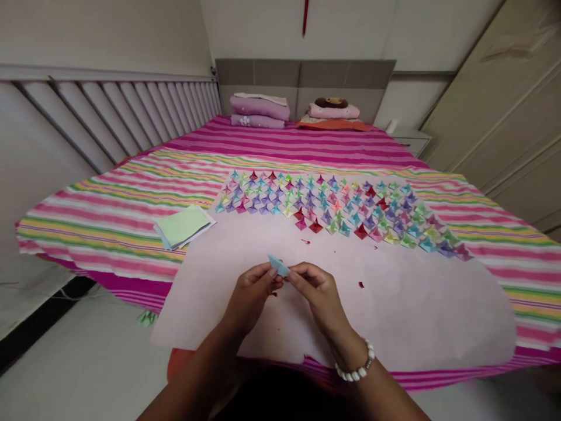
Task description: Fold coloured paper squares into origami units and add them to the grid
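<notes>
A small folded piece of light blue paper [279, 266] is pinched between my two hands, above a large pale pink sheet [421, 310]. My left hand [253, 292] grips its left side, thumb in front. On its right side, the thumb and fingertips of my right hand [316, 290] close on the paper. Beyond my hands, many small folded paper pieces [344, 227] in red, blue, purple, green and yellow stand in rows on the far part of the sheet.
Left of the sheet lies a stack of square papers [183, 227], pale green on top. Small red scraps [361, 285] dot the sheet. The bed has a striped cover [105, 216], and folded bedding [259, 110] sits by the headboard. Green paper [148, 318] lies on the floor.
</notes>
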A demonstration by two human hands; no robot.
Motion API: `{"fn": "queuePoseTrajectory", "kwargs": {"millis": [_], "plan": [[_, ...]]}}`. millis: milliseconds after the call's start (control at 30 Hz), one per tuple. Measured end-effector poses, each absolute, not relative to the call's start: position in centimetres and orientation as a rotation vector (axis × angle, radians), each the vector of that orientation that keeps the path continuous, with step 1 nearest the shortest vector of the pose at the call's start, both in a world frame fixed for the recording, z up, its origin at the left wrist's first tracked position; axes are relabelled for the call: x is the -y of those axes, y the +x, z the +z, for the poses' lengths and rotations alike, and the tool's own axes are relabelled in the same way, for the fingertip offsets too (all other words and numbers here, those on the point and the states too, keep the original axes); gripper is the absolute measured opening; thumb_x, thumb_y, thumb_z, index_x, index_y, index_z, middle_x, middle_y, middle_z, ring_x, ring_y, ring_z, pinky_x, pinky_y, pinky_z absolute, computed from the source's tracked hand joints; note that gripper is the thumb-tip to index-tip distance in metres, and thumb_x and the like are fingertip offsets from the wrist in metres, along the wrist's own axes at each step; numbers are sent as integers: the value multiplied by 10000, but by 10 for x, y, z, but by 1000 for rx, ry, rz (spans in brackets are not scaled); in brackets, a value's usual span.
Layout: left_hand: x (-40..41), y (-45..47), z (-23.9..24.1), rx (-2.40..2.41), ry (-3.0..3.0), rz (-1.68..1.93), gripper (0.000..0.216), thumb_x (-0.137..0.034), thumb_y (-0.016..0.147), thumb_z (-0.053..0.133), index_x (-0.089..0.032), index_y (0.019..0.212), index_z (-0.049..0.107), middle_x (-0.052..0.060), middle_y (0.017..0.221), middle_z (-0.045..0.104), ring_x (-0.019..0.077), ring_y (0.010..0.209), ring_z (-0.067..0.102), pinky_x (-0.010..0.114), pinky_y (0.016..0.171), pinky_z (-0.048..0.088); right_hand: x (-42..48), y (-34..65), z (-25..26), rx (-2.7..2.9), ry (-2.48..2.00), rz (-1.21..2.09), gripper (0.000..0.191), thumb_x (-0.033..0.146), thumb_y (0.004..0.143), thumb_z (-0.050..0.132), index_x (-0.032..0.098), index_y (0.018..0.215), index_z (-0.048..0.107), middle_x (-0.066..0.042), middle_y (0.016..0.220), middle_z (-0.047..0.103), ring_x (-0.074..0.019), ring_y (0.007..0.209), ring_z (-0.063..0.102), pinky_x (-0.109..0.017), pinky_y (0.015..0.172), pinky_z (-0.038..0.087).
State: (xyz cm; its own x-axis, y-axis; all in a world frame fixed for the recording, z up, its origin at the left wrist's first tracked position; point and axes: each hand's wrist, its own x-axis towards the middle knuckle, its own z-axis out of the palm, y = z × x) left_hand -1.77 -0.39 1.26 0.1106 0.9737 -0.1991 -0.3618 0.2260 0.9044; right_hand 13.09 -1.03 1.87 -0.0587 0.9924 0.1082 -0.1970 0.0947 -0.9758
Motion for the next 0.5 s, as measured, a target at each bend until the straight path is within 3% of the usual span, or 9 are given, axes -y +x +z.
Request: {"fn": "queuePoseTrajectory", "kwargs": {"millis": [333,500], "plan": [[5,-23,17,-734,732,1033,223,-274,694,793,-160,882,753,6,714,655,69,644,548,201,670,453,10,127,26,996,-812,1553,192,356,769,715,201,670,659,21,611,607,-130,585,503,-268,650,440],[3,-24,17,-746,728,1035,222,-265,684,802,-148,860,735,14,719,667,72,628,556,208,665,449,10,128,24,1006,-831,1561,174,331,774,708,186,684,678,16,609,612,-122,610,514,-246,632,400]]}}
